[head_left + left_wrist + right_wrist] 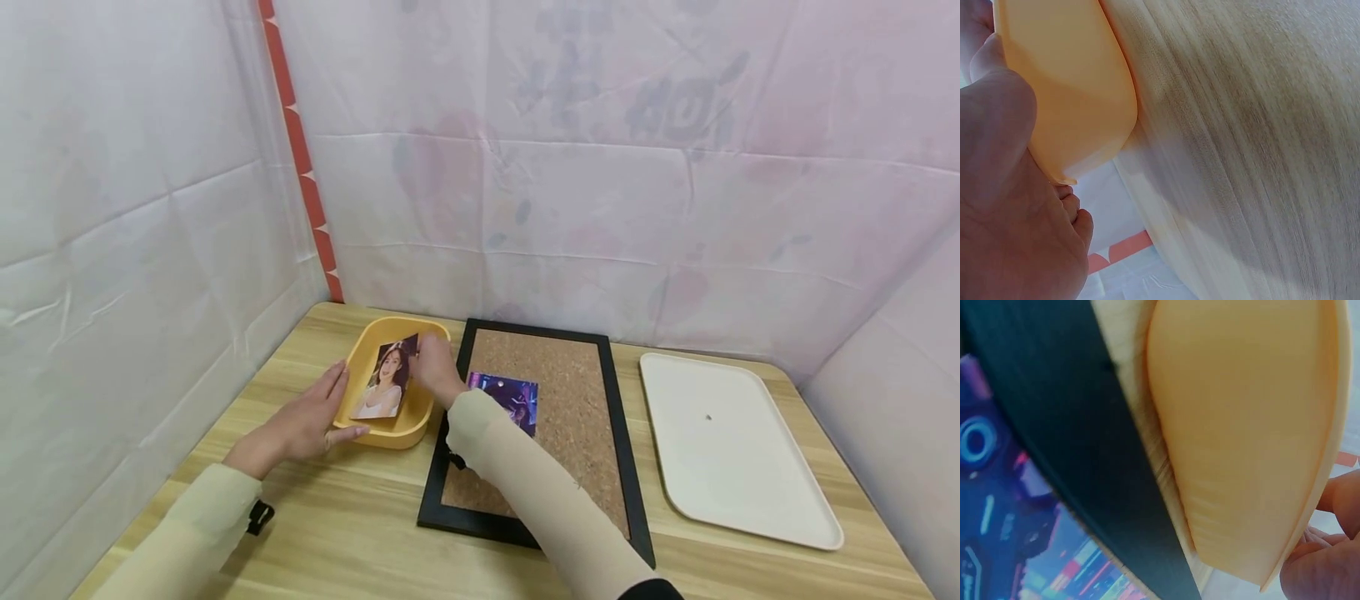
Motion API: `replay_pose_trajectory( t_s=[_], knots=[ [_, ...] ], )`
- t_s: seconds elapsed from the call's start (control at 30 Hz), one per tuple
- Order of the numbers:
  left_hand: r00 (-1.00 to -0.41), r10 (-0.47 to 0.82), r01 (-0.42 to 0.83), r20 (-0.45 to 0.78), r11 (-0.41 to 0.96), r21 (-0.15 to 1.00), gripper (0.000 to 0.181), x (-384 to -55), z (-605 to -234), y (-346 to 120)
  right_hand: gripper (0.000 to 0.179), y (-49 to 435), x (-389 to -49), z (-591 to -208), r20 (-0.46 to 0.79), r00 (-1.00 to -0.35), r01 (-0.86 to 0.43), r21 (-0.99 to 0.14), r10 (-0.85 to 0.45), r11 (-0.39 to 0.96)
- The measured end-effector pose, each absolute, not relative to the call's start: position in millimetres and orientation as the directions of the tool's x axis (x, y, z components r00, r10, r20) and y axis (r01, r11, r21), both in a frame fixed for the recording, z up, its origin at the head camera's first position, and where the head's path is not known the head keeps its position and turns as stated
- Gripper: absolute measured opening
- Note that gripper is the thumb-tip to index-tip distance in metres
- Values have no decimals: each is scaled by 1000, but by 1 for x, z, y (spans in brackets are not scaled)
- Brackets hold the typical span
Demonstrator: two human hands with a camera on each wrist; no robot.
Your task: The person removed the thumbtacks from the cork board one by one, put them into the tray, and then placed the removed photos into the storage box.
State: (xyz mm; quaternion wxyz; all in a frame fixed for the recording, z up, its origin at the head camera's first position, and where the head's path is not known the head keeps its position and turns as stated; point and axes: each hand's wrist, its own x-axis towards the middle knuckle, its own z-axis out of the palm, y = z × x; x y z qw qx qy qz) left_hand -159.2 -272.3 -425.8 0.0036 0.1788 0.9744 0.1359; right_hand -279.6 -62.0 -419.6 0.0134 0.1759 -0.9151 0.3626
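A yellow plastic box [405,435] with rounded corners stands at the back left of the table. In it lies a photo card [387,379] of a person in a white top, set at a slant. My left hand [303,417] holds the box at its near left corner, thumb on the near rim and fingers on the left side. My right hand [437,367] reaches in over the right rim, fingers bent beside the card's right edge. Its fingertips are hidden, also by the box wall [1247,437] in the right wrist view, so I cannot tell whether they pinch anything.
A black-framed cork board [577,433] lies right of the box, under my right forearm. On it is a purple-blue picture card [517,400] with a pin at its top. A white tray [742,450] lies further right. Cloth walls [585,167] rise behind the table.
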Motion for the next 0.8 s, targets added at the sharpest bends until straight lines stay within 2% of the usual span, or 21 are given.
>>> replay_pose_trajectory(
  t_s=[0.1, 0.27, 0.57, 0.8],
  knots=[
    [-935, 350, 350, 49, 897, 268, 106, -158, -425, -271, 42, -61, -279, -422, 172, -929, -360, -631, -328, 687],
    [-932, 357, 362, 71, 893, 268, 105, -159, -425, -271, 12, -61, -278, -423, 166, -930, -359, -616, -329, 702],
    [-929, 358, 369, 92, 886, 282, 105, -159, -426, -273, 12, -61, -277, -423, 179, -922, -379, -599, -343, 705],
    [-936, 347, 349, 56, 896, 277, 106, -159, -425, -271, 13, -63, -275, -426, 133, -922, -373, -564, -364, 737]
  ],
)
